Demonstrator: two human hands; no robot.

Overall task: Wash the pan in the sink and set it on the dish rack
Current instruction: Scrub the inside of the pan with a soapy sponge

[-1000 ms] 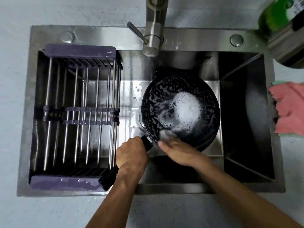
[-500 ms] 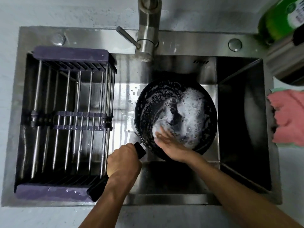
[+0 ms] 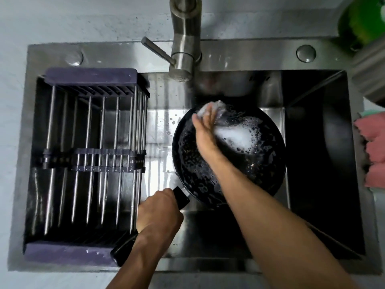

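A black pan (image 3: 260, 163), streaked with white suds, lies in the middle of the steel sink (image 3: 229, 57). My left hand (image 3: 158, 211) grips its black handle at the pan's near left. My right hand (image 3: 205, 126) presses a foamy scrubber (image 3: 212, 107) against the pan's far rim; the fingers are blurred and lie over the scrubber. The dish rack (image 3: 91, 161), steel rods with purple ends, spans the sink's left part with nothing on it.
The steel faucet (image 3: 184, 38) rises behind the pan, its lever pointing left. A green dish soap bottle (image 3: 364, 19) stands at the back right corner. Pink cloths (image 3: 373, 151) lie on the counter right of the sink.
My right hand has swept with the scrubber from the pan's near edge across to its far rim. The suds have spread. My left hand keeps its hold on the handle.
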